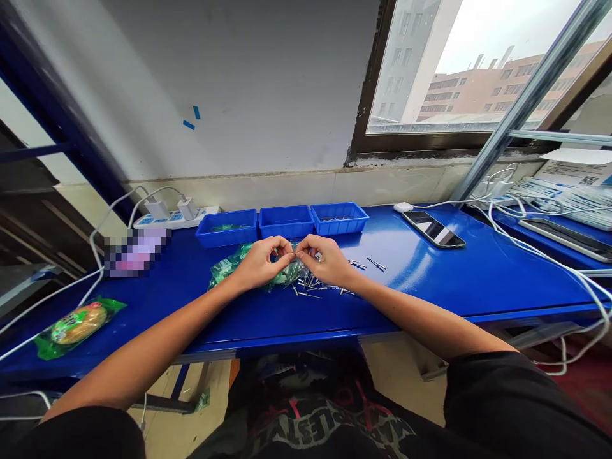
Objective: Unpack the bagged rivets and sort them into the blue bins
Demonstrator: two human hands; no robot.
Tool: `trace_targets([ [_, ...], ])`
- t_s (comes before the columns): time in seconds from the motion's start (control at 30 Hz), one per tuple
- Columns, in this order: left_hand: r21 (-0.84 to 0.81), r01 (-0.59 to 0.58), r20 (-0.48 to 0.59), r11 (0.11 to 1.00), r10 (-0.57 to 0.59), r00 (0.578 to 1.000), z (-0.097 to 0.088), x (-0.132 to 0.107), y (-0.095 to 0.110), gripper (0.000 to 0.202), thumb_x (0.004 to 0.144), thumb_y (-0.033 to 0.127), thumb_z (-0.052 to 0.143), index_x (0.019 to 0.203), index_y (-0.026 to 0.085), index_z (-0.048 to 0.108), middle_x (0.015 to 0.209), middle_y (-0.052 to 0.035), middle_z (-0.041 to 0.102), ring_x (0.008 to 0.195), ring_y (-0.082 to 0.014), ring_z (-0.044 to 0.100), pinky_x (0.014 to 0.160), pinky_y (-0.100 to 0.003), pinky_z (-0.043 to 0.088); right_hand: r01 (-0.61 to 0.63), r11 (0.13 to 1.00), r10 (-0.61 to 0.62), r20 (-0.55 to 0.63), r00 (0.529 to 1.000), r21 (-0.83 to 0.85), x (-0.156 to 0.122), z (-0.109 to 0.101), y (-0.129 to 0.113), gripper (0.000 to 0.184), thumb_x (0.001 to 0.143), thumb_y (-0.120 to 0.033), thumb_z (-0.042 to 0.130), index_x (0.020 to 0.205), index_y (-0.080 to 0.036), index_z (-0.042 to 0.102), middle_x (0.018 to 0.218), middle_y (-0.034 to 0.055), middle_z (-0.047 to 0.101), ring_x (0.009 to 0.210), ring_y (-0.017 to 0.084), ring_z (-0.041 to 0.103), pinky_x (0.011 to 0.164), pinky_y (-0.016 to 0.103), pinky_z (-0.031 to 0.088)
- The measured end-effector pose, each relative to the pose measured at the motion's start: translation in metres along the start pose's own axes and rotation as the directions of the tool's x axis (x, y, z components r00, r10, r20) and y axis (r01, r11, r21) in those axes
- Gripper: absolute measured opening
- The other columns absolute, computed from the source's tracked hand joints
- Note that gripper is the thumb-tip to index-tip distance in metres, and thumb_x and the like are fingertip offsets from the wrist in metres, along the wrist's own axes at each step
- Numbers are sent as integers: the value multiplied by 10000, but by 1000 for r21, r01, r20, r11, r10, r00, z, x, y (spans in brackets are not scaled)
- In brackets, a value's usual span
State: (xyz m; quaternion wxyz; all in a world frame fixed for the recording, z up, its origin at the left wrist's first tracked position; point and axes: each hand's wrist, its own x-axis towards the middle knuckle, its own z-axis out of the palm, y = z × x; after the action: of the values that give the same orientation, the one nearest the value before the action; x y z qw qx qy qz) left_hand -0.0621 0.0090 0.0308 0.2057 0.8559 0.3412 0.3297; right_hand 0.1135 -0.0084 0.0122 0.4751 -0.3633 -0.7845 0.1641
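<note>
My left hand and my right hand meet fingertip to fingertip over the middle of the blue table. Both are closed in a pinch on something small that I cannot make out. Beneath them lie small green plastic bags and several loose metal pins. More pins lie a little to the right.
Three blue bins stand in a row behind the hands. A power strip with chargers sits back left, a green snack packet front left, a phone back right. White cables trail across the right side.
</note>
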Motion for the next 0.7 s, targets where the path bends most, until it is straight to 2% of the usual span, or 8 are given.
trace_targets([
  [0.3, -104, 29, -18, 994, -31, 999, -4, 2, 6, 135, 765, 297, 530, 720, 171, 530, 689, 0, 542, 654, -127, 495, 657, -281, 426, -22, 998, 25, -61, 998, 56, 6, -9, -2, 93, 737, -146, 503, 654, -180, 528, 639, 2, 568, 604, 113, 490, 544, 247, 365],
  [0.7, -190, 49, -34, 980, -57, 998, -7, 2, 6, 159, 753, 326, 542, 727, 173, 508, 699, 1, 508, 648, -121, 467, 633, -271, 421, -111, 978, 133, -119, 984, 176, 10, -17, 4, 111, 747, -219, 520, 640, -188, 515, 635, -9, 528, 593, 109, 458, 517, 253, 344],
])
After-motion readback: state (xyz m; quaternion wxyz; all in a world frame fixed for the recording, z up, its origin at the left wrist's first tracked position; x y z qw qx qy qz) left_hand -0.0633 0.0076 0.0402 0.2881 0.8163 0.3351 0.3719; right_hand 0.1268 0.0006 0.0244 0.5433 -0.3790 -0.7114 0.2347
